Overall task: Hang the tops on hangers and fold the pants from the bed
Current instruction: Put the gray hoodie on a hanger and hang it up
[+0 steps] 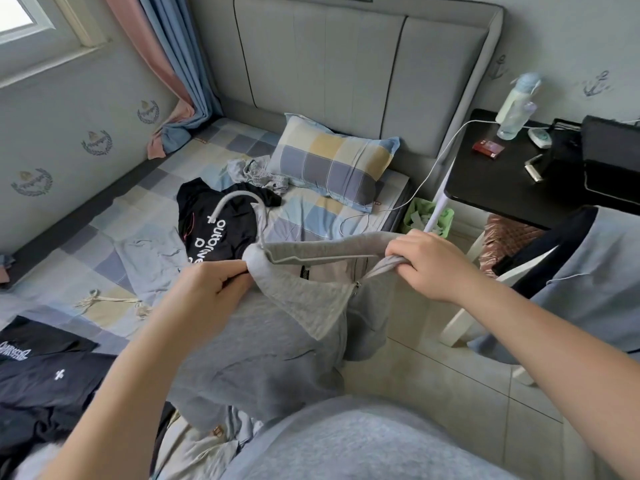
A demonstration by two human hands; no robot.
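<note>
Left hand (pixel 214 285) pinches grey zip-up top (pixel 277 341) | right hand (pixel 426 265) grips far shoulder | grey plastic hanger (pixel 242 206) spans left-right between them

The left hand (pixel 211 289) covers one end of the pale grey plastic hanger (pixel 242 216), and the grey zip-up sweatshirt (pixel 277 341) hides that shoulder of the hanger; the right hand (pixel 429 265) closes over bunched fabric, so the hanger's far end cannot be seen. Both forearms run out of the bottom edge. The white lettering on the black T-shirt (pixel 214 223) is partly covered by the sweatshirt and cannot be read whole. The dark folded garments (pixel 45 379) at lower left are cut by the frame's edge. On the black bedside table (pixel 491 188), the small red box (pixel 488 148) is too small to identify.
</note>
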